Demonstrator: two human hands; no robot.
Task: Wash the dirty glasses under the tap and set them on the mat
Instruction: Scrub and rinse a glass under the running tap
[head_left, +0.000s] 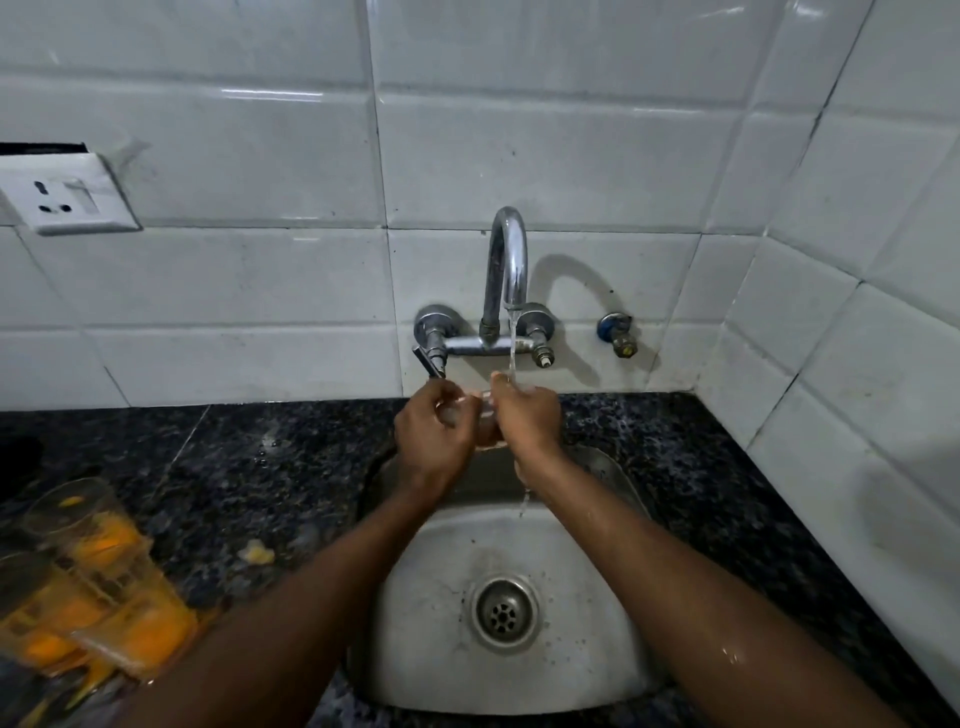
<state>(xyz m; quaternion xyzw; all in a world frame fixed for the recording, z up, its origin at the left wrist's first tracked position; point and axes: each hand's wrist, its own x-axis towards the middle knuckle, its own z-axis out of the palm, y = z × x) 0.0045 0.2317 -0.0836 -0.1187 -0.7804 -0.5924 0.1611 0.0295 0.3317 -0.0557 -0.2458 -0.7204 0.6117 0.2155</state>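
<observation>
A clear drinking glass (480, 415) is held between both hands over the steel sink (431, 649), just under the running chrome tap (508, 270). My left hand (434, 436) grips its left side and my right hand (530, 421) wraps its right side, with the stream falling onto the right hand's fingers. Most of the glass is hidden by the fingers. At the left edge, several clear glasses (88, 566) stand on an orange and yellow mat (150, 631).
Dark speckled granite counter (249, 467) surrounds the sink, with water drops and a small yellow scrap (257, 553) on it. White tiled walls rise behind and to the right. A wall socket (62, 195) sits at upper left. A capped pipe stub (618, 335) protrudes right of the tap.
</observation>
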